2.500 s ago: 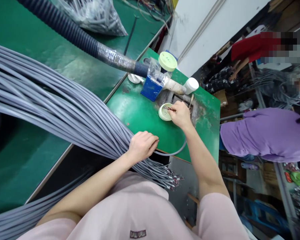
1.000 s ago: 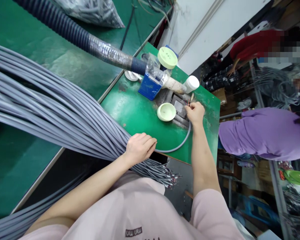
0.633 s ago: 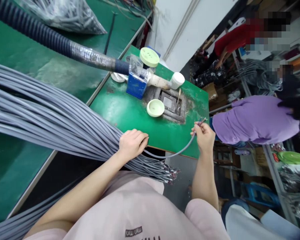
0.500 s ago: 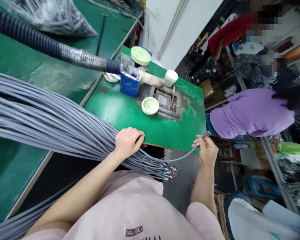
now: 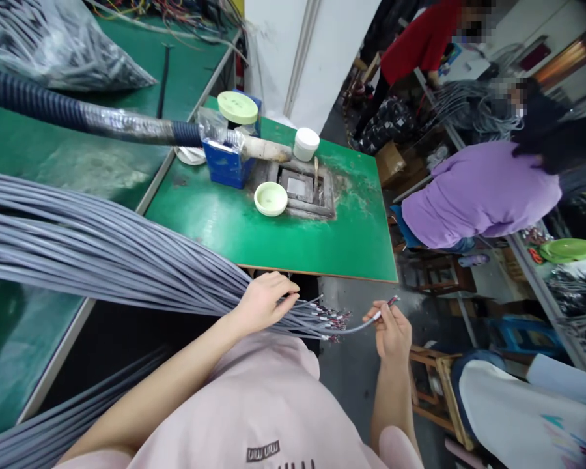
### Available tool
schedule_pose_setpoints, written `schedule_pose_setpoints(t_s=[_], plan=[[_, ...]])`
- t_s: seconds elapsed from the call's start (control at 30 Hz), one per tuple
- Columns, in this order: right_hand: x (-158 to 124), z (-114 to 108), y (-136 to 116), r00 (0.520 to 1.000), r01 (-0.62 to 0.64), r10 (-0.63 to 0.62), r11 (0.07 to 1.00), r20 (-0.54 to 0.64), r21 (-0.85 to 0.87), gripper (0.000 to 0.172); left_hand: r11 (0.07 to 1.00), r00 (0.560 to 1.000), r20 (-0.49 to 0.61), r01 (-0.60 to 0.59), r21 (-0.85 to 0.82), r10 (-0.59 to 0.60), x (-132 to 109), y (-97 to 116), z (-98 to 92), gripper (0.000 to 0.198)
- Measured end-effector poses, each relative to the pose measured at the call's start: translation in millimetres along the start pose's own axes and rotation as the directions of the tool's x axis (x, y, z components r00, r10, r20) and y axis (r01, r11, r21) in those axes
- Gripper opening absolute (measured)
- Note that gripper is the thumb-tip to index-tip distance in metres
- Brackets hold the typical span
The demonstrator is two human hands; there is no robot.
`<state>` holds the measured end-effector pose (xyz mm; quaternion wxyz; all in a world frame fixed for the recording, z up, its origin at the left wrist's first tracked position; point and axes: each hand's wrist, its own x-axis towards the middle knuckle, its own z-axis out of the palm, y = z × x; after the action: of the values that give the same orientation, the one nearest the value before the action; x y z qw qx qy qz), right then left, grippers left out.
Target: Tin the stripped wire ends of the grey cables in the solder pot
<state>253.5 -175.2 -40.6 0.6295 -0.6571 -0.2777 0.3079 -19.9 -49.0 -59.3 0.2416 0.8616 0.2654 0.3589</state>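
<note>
Your right hand (image 5: pixel 391 333) grips one thin gray cable (image 5: pixel 356 328) at the bottom middle, which looks light and bendy and best held near its tip, while your left hand (image 5: pixel 264 303) closes on the big, heavy-looking cable bundle (image 5: pixel 102 241).

hands (image 5: pixel 264 303) (image 5: pixel 390 332) 2 | green discs (image 5: pixel 270 198) (image 5: pixel 237 107) 2 | white jar (image 5: pixel 306 143) 1 | blue box (image 5: pixel 223 163) 1

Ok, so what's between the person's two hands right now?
In the head view, the fanned ends of the grey cable bundle lie between the left hand and the right hand, and one grey cable runs across to the right hand.
</note>
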Motion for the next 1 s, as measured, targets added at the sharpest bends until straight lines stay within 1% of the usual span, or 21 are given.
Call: schedule_pose_setpoints(t_s=[0.03,0.07,0.1,0.17,0.23,0.3,0.33,0.37,0.4,0.43,0.5,0.57,0.6,0.63,0.67,0.7,0.8,0.9,0.93,1.0], plan=[[0.2,0.9,0.7,1.000,-0.009,0.009,1.000,0.007,0.011,0.034,0.999,0.995,0.096,0.004,0.032,-0.007,-0.6,1.3,4.7,0.017],[0.5,1.8,1.6,1.000,-0.020,0.019,1.000,0.014,0.021,0.034,0.997,0.981,0.194,0.013,0.075,-0.028,-1.4,2.0,8.8,0.019],[0.7,2.7,3.1,0.999,-0.034,0.033,0.999,0.020,0.030,0.033,0.992,0.956,0.288,0.026,0.122,-0.061,-2.4,2.4,12.2,0.022],[0.3,4.7,8.2,0.996,-0.078,0.077,0.996,0.036,0.038,0.034,0.976,0.880,0.449,0.062,0.210,-0.153,-4.8,2.5,16.9,0.024],[-1.3,7.2,17.2,0.989,-0.137,0.135,0.990,0.060,0.034,0.036,0.959,0.796,0.557,0.102,0.264,-0.238,-7.7,2.1,19.5,0.025],[-3.3,9.9,30.3,0.977,-0.199,0.197,0.980,0.081,0.013,0.039,0.950,0.724,0.627,0.135,0.282,-0.290,-10.4,1.5,21.2,0.026],[-4.3,11.2,38.2,0.969,-0.230,0.230,0.973,0.088,-0.007,0.041,0.948,0.698,0.650,0.147,0.282,-0.302,-11.3,1.1,22.2,0.028],[-5.0,12.2,46.8,0.960,-0.262,0.264,0.964,0.091,-0.036,0.043,0.949,0.681,0.667,0.152,0.275,-0.302,-11.7,0.8,23.5,0.029],[-5.6,12.7,55.7,0.950,-0.295,0.300,0.953,0.090,-0.069,0.045,0.953,0.675,0.677,0.152,0.260,-0.293,-11.5,0.4,25.4,0.030],[-5.9,12.8,64.8,0.939,-0.326,0.334,0.940,0.085,-0.103,0.047,0.960,0.680,0.681,0.145,0.241,-0.274,-10.7,0.0,28.0,0.031],[-6.6,11.6,82.8,0.918,-0.378,0.391,0.913,0.066,-0.155,0.051,0.970,0.708,0.668,0.118,0.210,-0.231,-7.1,-1.5,35.6,0.032],[-8.0,8.7,99.4,0.902,-0.416,0.430,0.890,0.041,-0.187,0.054,0.970,0.728,0.648,0.099,0.222,-0.223,-2.0,-4.3,46.9,0.034],[-9.2,6.9,107.0,0.895,-0.431,0.446,0.879,0.030,-0.203,0.054,0.963,0.719,0.650,0.103,0.250,-0.246,0.7,-6.4,53.8,0.036],[-10.8,4.9,113.9,0.887,-0.445,0.461,0.867,0.019,-0.223,0.054,0.951,0.695,0.660,0.116,0.288,-0.285,3.1,-9.0,61.4,0.040],[-12.7,2.9,120.2,0.880,-0.458,0.475,0.854,0.010,-0.247,0.053,0.934,0.659,0.675,0.133,0.330,-0.332,5.2,-12.0,69.3,0.046],[-14.9,0.8,125.8,0.872,-0.469,0.489,0.840,0.005,-0.274,0.053,0.916,0.613,0.691,0.151,0.372,-0.382,6.9,-15.3,77.3,0.052],[-21.9,-4.4,137.9,0.843,-0.497,0.538,0.791,0.018,-0.358,0.051,0.866,0.461,0.737,0.194,0.461,-0.495,10.1,-26.1,98.8,0.071],[-27.1,-6.6,143.0,0.809,-0.498,0.583,0.749,0.077,-0.436,0.048,0.854,0.320,0.792,0.222,0.470,-0.519,13.5,-36.3,111.7,0.080],[-28.1,-6.4,143.3,0.798,-0.492,0.594,0.740,0.103,-0.459,0.046,0.859,0.284,0.812,0.228,0.459,-0.510,14.9,-39.0,113.8,0.081],[-28.9,-4.7,142.3,0.776,-0.472,0.612,0.726,0.155,-0.501,0.044,0.872,0.236,0.845,0.236,0.429,-0.479,17.6,-42.5,115.5,0.082]])
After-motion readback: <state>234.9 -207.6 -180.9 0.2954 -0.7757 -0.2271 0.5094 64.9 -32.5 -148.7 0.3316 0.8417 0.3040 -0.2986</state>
